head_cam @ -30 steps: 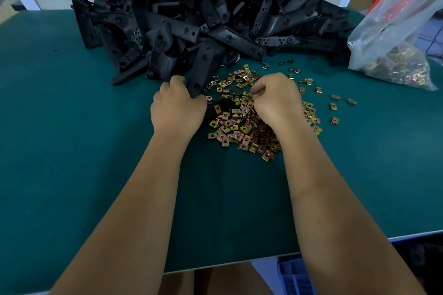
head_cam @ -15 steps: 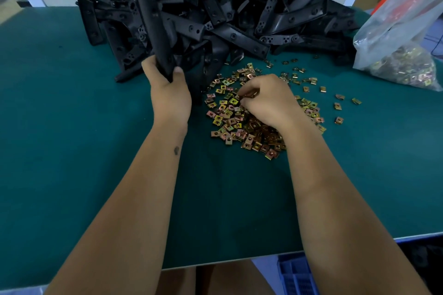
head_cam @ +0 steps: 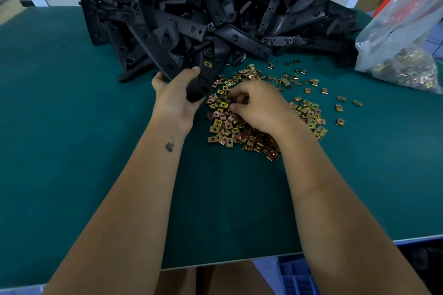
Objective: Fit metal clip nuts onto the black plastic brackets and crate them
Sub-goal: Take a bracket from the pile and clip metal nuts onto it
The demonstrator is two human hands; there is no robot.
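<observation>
Left hand (head_cam: 176, 98) grips a black bracket (head_cam: 205, 72) beside the clip nuts (head_cam: 230, 127); right hand (head_cam: 259, 105), fingers curled, pinches among them.

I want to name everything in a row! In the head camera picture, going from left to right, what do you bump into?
Left hand gripping a black bracket → right hand in the loose pile of clip nuts → a few stray nuts → clear plastic bag of nuts.
</observation>
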